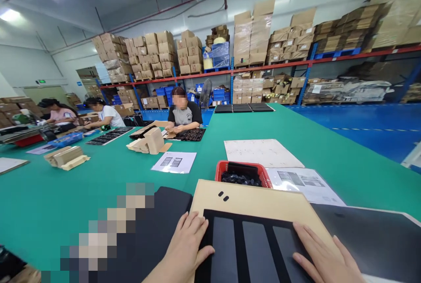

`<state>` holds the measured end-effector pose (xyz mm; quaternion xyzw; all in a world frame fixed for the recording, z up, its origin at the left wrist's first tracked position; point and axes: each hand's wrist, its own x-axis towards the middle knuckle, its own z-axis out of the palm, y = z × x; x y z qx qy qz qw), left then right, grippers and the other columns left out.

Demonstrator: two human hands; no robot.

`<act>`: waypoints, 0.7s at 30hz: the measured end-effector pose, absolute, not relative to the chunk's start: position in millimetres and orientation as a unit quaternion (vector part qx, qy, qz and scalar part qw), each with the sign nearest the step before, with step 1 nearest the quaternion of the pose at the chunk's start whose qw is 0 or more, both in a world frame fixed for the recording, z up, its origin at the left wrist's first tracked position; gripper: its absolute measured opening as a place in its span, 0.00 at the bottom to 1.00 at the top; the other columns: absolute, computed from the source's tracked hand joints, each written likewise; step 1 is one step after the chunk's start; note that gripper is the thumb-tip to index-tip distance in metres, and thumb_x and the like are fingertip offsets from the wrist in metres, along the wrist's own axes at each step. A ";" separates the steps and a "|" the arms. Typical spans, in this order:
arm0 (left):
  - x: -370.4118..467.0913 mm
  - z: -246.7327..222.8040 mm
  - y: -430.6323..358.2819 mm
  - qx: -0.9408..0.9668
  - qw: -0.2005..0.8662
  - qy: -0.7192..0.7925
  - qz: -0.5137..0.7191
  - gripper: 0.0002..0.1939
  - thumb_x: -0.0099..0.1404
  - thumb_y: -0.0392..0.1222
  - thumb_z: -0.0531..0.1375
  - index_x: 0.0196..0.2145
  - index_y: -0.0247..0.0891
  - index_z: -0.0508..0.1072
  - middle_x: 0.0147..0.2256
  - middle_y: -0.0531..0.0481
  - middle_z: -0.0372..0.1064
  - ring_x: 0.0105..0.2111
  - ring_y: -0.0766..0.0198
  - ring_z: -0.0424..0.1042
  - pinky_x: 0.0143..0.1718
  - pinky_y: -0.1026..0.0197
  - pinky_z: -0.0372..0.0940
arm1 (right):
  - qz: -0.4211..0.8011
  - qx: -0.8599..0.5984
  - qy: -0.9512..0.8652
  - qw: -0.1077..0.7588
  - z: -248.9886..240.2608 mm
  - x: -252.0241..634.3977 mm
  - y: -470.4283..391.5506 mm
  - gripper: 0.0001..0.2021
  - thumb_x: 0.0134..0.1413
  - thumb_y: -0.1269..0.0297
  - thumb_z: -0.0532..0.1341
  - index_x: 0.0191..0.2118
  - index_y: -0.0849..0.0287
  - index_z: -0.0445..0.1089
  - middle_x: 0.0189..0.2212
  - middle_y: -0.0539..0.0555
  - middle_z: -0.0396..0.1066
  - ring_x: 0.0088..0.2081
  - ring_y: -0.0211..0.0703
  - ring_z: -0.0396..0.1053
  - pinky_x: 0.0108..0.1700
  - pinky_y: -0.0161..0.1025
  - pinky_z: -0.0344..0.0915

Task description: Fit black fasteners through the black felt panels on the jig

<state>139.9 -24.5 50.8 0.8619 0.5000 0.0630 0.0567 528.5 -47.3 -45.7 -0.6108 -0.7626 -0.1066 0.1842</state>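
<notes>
A black sheet with grey rectangular panels (258,248) lies on a beige board (263,195) right in front of me. My left hand (189,245) rests on the sheet's left edge, its fingers stretched out and the thumb apart. At the opposite edge my right hand (322,252) lies flat with fingers spread. Neither hand grips anything. Two small black oval pieces (223,196) sit on the board beyond the sheet. Left of the board is a plain black sheet (148,230), partly covered by a blurred patch.
Behind the board stands a red basket (218,173) of small black parts. A white board (263,152) and printed sheets (305,184) lie on the green table (108,169). A dark panel (371,239) is at right. Several people (184,114) sit across the table.
</notes>
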 end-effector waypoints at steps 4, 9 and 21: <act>141.3 52.7 -28.7 0.859 0.056 0.503 0.075 0.23 0.67 0.52 0.54 0.56 0.41 0.65 0.56 0.48 0.64 0.59 0.50 0.55 0.59 0.45 0.52 | -0.079 -0.639 -0.744 0.178 -37.1 518.8 -50.4 0.33 0.58 0.42 0.42 0.60 0.58 0.59 0.56 0.60 0.64 0.57 0.56 0.61 0.61 0.64 0.40; 141.1 52.4 -28.2 0.858 0.046 0.505 0.087 0.23 0.66 0.52 0.56 0.56 0.41 0.65 0.54 0.48 0.65 0.57 0.50 0.57 0.58 0.45 0.53 | -0.061 -0.646 -0.742 0.167 -27.7 515.3 -51.9 0.36 0.57 0.38 0.38 0.60 0.58 0.58 0.57 0.61 0.63 0.58 0.56 0.59 0.61 0.64 0.41; 126.5 47.7 -27.0 0.850 0.063 0.513 0.099 0.20 0.69 0.49 0.52 0.56 0.44 0.65 0.61 0.50 0.57 0.63 0.47 0.44 0.58 0.43 0.51 | 0.044 -0.644 -0.750 0.148 6.5 523.3 -46.7 0.35 0.55 0.37 0.39 0.60 0.53 0.57 0.57 0.59 0.63 0.60 0.58 0.57 0.59 0.63 0.50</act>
